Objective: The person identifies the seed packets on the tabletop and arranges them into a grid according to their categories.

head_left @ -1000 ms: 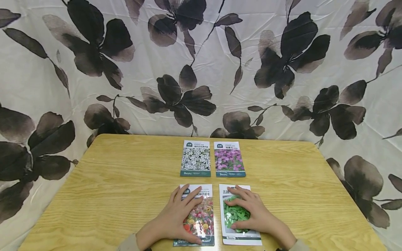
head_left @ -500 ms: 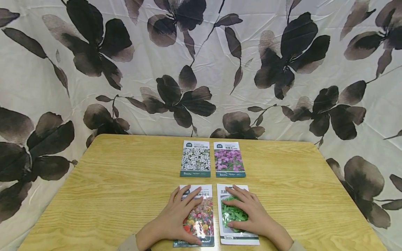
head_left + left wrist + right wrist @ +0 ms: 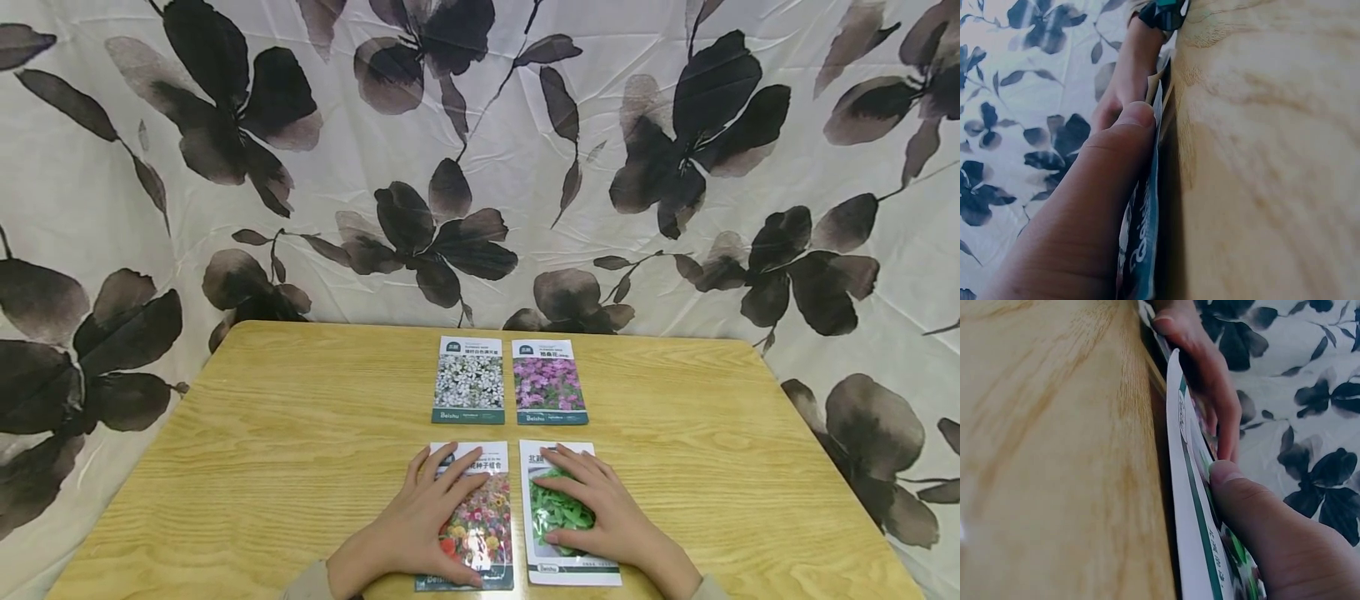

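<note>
Two seed packets lie side by side at the front of the wooden table. My left hand (image 3: 431, 521) rests with spread fingers on the packet with a mixed-flower picture (image 3: 495, 508). On the packet with a green-leaf picture (image 3: 552, 510), my right hand (image 3: 600, 508) lies the same way, covering its right side. A narrow strip of table shows between the two packets. In the left wrist view my thumb touches the face of the mixed-flower packet (image 3: 1145, 250). The right wrist view has my thumb on the green-leaf packet (image 3: 1186, 506), whose near edge curves slightly.
Behind them lie a white-flower seed packet (image 3: 469, 382) and a purple-flower seed packet (image 3: 550, 385), also side by side. The wooden table (image 3: 300, 450) extends to both sides. A curtain with dark flowers (image 3: 315, 167) hangs behind its far edge.
My right hand has slid the green-leaf packet slightly left, closer to the mixed-flower packet, mostly in the first half second. My left hand has stayed in place.
</note>
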### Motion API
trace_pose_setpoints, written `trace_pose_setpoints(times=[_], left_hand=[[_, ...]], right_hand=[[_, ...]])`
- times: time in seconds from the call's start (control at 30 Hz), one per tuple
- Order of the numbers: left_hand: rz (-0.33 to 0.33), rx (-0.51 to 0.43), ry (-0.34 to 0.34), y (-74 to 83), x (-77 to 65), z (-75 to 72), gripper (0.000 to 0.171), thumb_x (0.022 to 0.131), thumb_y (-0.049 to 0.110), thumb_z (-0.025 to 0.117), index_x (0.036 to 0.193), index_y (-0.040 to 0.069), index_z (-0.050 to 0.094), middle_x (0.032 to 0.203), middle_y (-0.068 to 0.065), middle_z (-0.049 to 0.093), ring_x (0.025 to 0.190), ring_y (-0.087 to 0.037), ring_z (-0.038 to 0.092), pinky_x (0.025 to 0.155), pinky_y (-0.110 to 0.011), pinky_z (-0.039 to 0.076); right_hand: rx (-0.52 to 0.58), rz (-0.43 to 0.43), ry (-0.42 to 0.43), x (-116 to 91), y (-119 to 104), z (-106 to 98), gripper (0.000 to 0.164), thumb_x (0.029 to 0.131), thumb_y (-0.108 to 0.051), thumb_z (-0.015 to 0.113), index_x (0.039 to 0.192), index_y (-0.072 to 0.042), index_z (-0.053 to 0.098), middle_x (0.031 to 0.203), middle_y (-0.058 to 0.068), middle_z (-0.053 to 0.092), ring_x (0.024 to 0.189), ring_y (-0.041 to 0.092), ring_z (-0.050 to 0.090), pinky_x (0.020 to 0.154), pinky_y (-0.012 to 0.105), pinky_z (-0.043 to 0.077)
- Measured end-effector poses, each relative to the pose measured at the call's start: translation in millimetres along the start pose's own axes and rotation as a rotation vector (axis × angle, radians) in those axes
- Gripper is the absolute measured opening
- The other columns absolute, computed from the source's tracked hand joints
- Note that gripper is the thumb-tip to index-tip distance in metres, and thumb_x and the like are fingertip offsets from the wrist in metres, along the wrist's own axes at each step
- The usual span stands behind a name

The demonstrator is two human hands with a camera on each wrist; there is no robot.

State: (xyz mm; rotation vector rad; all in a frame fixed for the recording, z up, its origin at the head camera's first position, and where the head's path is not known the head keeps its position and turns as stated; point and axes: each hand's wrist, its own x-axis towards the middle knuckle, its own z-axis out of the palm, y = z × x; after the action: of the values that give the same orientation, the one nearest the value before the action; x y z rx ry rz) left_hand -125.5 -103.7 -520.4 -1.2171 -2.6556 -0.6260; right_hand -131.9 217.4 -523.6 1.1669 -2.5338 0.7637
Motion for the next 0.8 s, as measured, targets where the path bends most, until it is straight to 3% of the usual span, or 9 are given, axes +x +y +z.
trace_pose_setpoints(times=[0.5, 0.8], left_hand=[[0.006, 0.012, -0.009, -1.5, 0.3, 0.2, 0.109, 0.069, 0.089, 0.056, 0.153, 0.023, 0.037, 0.164, -0.006, 0.020, 0.148, -0.040, 0.014, 0.109, -0.069, 0.012], [0.007, 0.013, -0.019, -1.7, 1.5, 1.5, 0.109, 0.070, 0.089, 0.055, 0.154, 0.024, 0.036, 0.164, -0.006, 0.019, 0.148, -0.039, 0.013, 0.109, -0.068, 0.010]], right_hand=[[0.000, 0.029, -0.033, -1.5, 2.8, 0.1, 0.064, 0.084, -0.055, 0.073, 0.140, -0.030, 0.057, 0.154, 0.005, 0.042, 0.142, 0.033, 0.035, 0.109, 0.064, 0.024], [-0.004, 0.010, -0.010, -2.0, 4.7, 1.5, 0.064, 0.084, -0.056, 0.073, 0.140, -0.029, 0.058, 0.154, 0.006, 0.042, 0.142, 0.034, 0.036, 0.109, 0.061, 0.024]])
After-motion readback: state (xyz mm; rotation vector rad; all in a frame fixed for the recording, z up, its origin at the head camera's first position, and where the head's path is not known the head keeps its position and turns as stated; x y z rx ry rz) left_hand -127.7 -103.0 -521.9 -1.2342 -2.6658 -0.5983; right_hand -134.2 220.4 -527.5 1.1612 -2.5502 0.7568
